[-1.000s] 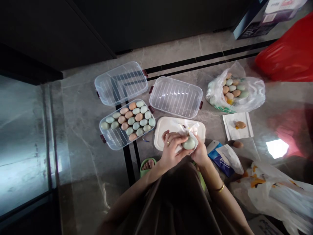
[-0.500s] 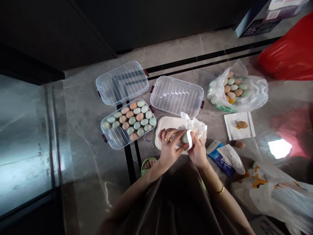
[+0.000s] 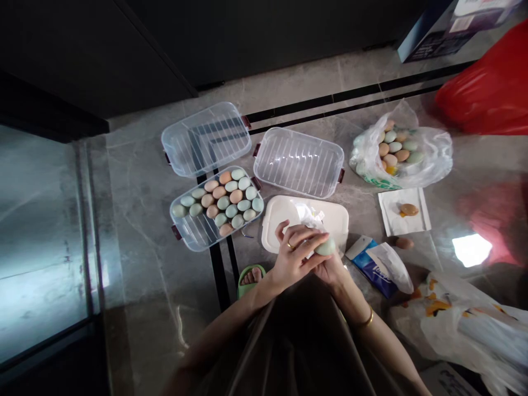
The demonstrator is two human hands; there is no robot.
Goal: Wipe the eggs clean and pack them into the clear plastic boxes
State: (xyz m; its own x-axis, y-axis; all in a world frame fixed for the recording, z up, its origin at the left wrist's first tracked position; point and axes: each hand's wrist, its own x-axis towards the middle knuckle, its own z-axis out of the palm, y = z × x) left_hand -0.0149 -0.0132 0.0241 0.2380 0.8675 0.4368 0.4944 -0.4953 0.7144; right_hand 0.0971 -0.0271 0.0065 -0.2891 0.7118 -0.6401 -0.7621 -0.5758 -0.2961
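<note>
A pale green egg (image 3: 325, 246) is gripped between the thumb and fingers of my left hand (image 3: 295, 256), which wears a ring. My right hand (image 3: 330, 269) lies just below and behind it, fingers mostly covered by the left. A crumpled white tissue (image 3: 308, 213) pokes out past my hands, seemingly in the right one. Both hands hover over a cream lid (image 3: 340, 217) on the floor. Left of it, a clear plastic box (image 3: 198, 237) holds rows of green and brown eggs (image 3: 223, 203), with bare ribs at its lower left.
Two clear boxes (image 3: 206, 140) (image 3: 299, 162) stand behind. To the right are a plastic bag (image 3: 437, 154) of eggs, a soiled egg (image 3: 409, 209) on a tissue square (image 3: 423, 220), a brown egg (image 3: 404, 243), a tissue pack (image 3: 377, 269), a red bag (image 3: 490, 88) and another bag (image 3: 454, 330).
The egg has come out of the tissue and moved slightly right and nearer to me in my left hand. The right hand has slid lower, under the left; the tissue has shifted left.
</note>
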